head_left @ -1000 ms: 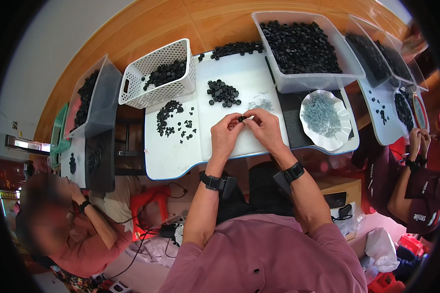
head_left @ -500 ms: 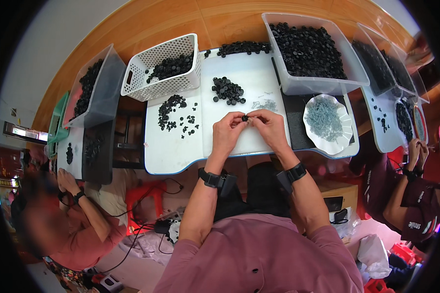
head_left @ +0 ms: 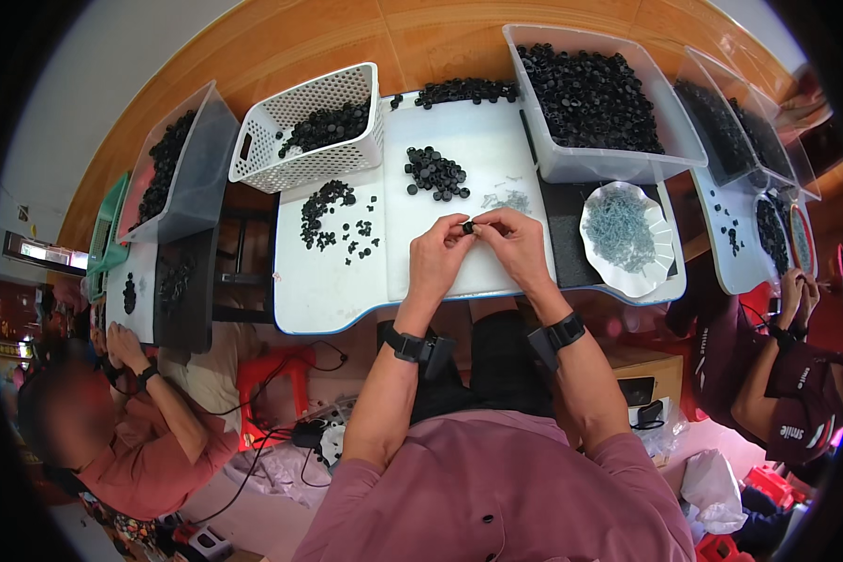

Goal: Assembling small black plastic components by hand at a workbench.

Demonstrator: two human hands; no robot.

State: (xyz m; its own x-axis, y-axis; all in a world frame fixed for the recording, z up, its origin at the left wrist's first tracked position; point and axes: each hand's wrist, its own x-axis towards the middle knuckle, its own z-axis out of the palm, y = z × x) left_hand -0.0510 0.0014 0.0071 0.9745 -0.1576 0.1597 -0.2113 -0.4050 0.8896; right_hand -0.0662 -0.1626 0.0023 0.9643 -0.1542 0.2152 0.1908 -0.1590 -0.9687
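Between the fingertips of my left hand (head_left: 436, 253) and my right hand (head_left: 517, 245) is a small round black plastic part (head_left: 468, 227), pinched from both sides above a white sheet. Just beyond my hands lies a pile of black round caps (head_left: 436, 174). To its right rests a small heap of thin silvery pins (head_left: 508, 200), or perhaps screws; they are too fine to tell. Several small black parts (head_left: 326, 211) are scattered over the white table (head_left: 332, 295) left of my hands. Whether a pin sits in the held part is hidden by my fingers.
A white scalloped plate (head_left: 663, 245) of silvery pieces stands at right, below a clear bin (head_left: 609, 164) full of black parts. A perforated white basket (head_left: 347, 155) holds more at back left. Co-workers sit at both sides: a person's hands (head_left: 126, 348) left, another's (head_left: 796, 295) right.
My hands stay together on the black part, with only a slight shift of the fingers. The left co-worker's head has moved a little.
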